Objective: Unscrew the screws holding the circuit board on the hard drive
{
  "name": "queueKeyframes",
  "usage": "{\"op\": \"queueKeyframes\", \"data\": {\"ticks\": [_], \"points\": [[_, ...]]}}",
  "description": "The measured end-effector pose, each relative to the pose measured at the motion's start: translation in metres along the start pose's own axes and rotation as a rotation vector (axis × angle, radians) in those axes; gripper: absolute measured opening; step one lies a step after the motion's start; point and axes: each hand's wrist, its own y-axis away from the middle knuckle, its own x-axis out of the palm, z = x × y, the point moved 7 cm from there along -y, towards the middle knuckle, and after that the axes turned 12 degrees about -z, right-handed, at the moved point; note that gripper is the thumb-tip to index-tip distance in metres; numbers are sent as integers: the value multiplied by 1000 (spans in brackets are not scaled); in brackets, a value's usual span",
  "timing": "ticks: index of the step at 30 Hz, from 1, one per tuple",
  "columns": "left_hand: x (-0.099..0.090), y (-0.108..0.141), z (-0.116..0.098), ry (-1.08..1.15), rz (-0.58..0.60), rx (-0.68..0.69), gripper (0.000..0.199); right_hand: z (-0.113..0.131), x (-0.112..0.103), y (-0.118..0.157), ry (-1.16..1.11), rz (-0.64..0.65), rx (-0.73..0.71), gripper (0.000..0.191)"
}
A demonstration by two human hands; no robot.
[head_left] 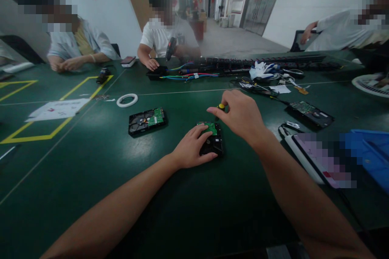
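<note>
A black hard drive with a green circuit board (pixel 217 141) lies on the green table in front of me. My left hand (pixel 194 145) rests on its left part, fingers spread over the board and casing. Above the drive's far right corner, my right hand (pixel 240 113) is closed round a small screwdriver with a yellow-topped handle (pixel 221 107); its tip is hard to make out near the board's far edge. To the left lies another hard drive (pixel 147 121), board side up.
A third drive (pixel 310 114), a phone on a white block (pixel 316 162) and a blue tray (pixel 372 153) are on the right. Cables (pixel 194 76) and white gloves (pixel 263 71) lie farther back. A white ring (pixel 127 100) is at left. People sit across the table.
</note>
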Motion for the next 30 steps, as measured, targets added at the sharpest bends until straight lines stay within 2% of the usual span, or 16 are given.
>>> {"op": "queueKeyframes", "data": {"ticks": [8,15,19,25,27,30], "points": [[-1,0,-1,-4,-6,9,81,2,5,1,88,52,-24,44],[-1,-1,0,16,-8,-2,81,3,9,1,-87,63,0,25],[-1,-1,-1,17,-3,-5,82,7,9,2,-219,97,-57,15],[-1,-1,-1,17,-2,-7,82,14,11,6,-347,122,-169,44],[-1,-1,-1,12,1,-3,82,13,12,6,-333,127,-160,45],[-1,-1,-1,3,1,1,83,10,11,4,-259,131,-96,36]]}}
